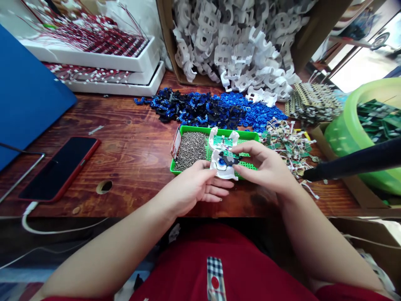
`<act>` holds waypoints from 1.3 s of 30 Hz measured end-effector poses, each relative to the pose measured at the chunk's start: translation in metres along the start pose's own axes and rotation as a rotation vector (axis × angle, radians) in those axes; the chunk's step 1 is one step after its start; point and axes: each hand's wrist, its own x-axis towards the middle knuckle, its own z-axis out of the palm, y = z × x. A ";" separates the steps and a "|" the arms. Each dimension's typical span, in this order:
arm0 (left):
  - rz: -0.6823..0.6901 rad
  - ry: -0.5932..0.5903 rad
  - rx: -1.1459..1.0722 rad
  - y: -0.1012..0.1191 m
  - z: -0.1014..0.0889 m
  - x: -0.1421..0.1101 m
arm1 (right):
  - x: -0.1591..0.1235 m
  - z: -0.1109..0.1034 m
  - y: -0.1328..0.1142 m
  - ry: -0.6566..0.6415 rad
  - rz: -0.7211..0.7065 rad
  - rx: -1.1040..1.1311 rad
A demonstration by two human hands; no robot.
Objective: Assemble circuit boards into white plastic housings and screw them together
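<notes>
Plastic housing, white, was held in the head view above the near edge of a green tray, with a green circuit board seated in its far part and a blue ring in its near part. It was supported by the left hand, whose thumb was laid along its left edge while the other fingers were stretched out beneath. A black piece over the near part was pinched at its right end between the thumb and index finger of the right hand.

Small metal screws were heaped in the left part of the tray. Blue and black plastic parts were piled beyond it, in front of a carton filled with white plastic parts. Wired circuit boards were gathered to the right, near a green basket. A red-cased phone was placed at the left of the wooden table, with a white cable plugged in.
</notes>
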 end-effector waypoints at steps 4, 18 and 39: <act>0.045 0.013 -0.023 -0.011 -0.001 -0.016 | -0.015 0.003 -0.017 -0.032 -0.080 0.021; 0.174 -0.135 -0.334 -0.065 -0.003 -0.040 | -0.054 0.016 -0.047 -0.255 -0.337 -0.507; 0.321 0.059 -0.006 -0.071 0.002 -0.044 | -0.058 0.027 -0.062 -0.347 -0.482 -0.773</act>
